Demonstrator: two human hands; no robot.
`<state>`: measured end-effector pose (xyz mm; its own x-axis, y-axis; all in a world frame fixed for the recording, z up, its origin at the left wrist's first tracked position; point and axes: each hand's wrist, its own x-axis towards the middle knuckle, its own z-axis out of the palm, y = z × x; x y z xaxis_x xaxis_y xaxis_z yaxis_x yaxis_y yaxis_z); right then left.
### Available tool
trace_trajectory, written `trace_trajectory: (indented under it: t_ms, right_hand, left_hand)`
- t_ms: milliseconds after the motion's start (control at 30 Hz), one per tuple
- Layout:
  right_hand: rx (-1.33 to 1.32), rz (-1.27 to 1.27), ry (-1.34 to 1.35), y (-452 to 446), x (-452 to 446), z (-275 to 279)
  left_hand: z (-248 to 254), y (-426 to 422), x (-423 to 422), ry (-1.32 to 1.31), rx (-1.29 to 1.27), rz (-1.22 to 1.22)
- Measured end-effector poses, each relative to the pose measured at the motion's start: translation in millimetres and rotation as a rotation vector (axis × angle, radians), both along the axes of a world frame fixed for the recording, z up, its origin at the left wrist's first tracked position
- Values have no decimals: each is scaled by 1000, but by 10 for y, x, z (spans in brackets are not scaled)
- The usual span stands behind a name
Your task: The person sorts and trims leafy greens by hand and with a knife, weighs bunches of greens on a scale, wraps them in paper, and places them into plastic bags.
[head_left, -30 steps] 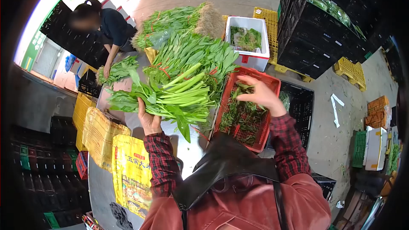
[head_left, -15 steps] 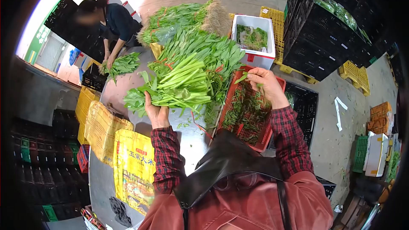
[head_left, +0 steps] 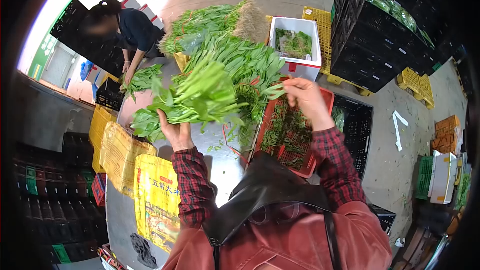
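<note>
My left hand (head_left: 175,132) is wrapped round a bunch of leafy greens (head_left: 207,95), whose pale stems point up and right and look blurred. Over the far end of the red crate (head_left: 327,101), my right hand (head_left: 304,95) has its fingers pinched together; something small and leafy may be at the fingertips, but I cannot make it out. Loose leaves and stems lie inside the crate. Behind the held bunch, a large pile of greens (head_left: 245,62) tied with red bands rests on the metal table (head_left: 220,170).
A person (head_left: 137,30) handles another bunch (head_left: 142,80) at the table's far left. Yellow sacks (head_left: 156,195) lie at the near left. A white foam box (head_left: 316,45) stands beyond the red crate. Black crates (head_left: 372,45) are stacked at the right.
The bunch in my left hand has shifted left and tilted since half a second ago. My right hand, earlier open above the crate, has closed and moved slightly left and up.
</note>
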<state>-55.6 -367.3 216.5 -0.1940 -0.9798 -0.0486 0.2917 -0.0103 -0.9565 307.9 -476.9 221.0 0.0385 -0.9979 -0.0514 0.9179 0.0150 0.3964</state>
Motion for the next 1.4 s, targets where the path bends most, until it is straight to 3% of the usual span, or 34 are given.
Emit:
trace_trajectory:
  t_ms: [33, 133, 200, 267, 300, 400, 433, 533, 600, 767, 867, 900, 967, 1133, 1200, 1400]
  right_hand:
    - [0, 2, -6, -8, 34, -19]
    - [-262, -7, 457, -59, 139, 59]
    - [-108, 70, 176, -84, 437, 220]
    - [-31, 250, 357, -118, 685, 422]
    - [-26, 244, 357, -113, 696, 351]
    - [-180, 109, -40, -212, 794, 80]
    - [-182, 125, -36, -191, 768, 84]
    - [-21, 205, -220, 8, 487, 1]
    - [-13, 84, -271, -15, 245, -141]
    - [43, 74, 83, -2, 50, -59]
    - [-103, 84, 357, -95, 368, 179]
    - [-98, 75, 357, -159, 512, 184]
    - [1, 120, 103, -273, 743, 128]
    - [-145, 220, 190, -265, 730, 139]
    - [-86, 99, 178, -162, 462, 191]
    - [-29, 113, 124, -190, 329, 183]
  left_hand:
    - [22, -25, 75, 44, -26, 18]
    - [75, -24, -16, 7, -98, -14]
    - [99, 14, -223, -9, -128, -50]
    - [72, 127, -518, -89, -141, -72]
    - [74, 164, -586, -129, -148, -78]
    - [170, 191, -557, -104, -149, -86]
    - [186, 196, -522, -91, -151, -80]
    - [51, 73, -304, -47, -72, 36]
    - [25, -8, -133, -26, -42, 85]
    - [70, -6, 26, 67, -184, 37]
    - [107, 26, -138, 66, -209, 0]
    - [99, 63, -232, 68, -214, -36]
    - [79, 127, -372, 74, -223, -105]
    - [-22, 55, -334, -17, -149, -52]
    - [0, 31, -181, 24, -118, 4]
    - [-7, 56, -125, 39, -104, -27]
